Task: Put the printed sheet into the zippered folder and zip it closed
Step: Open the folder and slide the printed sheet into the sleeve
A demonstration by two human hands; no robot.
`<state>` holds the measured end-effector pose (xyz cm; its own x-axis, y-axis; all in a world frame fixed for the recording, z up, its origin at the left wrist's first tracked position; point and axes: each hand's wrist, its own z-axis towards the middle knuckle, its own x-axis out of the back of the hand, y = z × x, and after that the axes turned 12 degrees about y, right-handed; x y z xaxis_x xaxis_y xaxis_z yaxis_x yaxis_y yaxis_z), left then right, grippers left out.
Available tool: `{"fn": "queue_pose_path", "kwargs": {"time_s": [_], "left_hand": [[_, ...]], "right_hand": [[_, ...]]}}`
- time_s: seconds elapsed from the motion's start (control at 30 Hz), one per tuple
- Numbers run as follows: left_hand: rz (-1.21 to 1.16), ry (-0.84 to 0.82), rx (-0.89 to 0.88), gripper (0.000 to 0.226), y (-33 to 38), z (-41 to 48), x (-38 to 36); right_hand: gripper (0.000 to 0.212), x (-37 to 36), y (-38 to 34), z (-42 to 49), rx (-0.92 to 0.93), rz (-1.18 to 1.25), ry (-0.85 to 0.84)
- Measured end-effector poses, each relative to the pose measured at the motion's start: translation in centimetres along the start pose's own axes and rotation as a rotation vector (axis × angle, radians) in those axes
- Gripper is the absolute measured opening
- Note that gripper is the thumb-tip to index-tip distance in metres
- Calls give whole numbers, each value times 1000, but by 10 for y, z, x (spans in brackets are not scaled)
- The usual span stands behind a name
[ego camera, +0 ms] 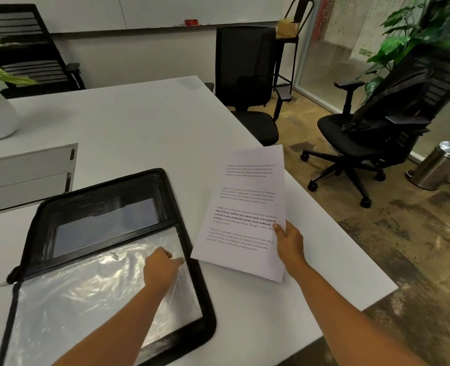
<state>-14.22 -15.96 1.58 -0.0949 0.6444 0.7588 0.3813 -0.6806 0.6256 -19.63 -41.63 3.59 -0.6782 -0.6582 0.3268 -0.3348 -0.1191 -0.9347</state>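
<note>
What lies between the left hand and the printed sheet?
Head view: only a strip of clear sleeve and the folder's black rim separate the left hand from the printed sheet.

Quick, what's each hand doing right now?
Left hand: pinching the edge of the clear sleeve inside the open folder.
Right hand: holding the printed sheet by its edge.
</note>
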Motion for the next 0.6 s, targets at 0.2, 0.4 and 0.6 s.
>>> {"fn": "queue_pose_path", "kwargs": {"time_s": [0.2, 0.4, 0.6], "left_hand": [[129, -86, -36, 47, 0, -7, 1], [62, -30, -23, 24, -4, -7, 2], [-32, -18, 57, 10, -3, -8, 9]], "right_hand": [[31, -3, 0, -5, -27, 15, 19], [31, -5, -2, -8, -26, 23, 21], [30, -6, -1, -11, -29, 24, 17]]}}
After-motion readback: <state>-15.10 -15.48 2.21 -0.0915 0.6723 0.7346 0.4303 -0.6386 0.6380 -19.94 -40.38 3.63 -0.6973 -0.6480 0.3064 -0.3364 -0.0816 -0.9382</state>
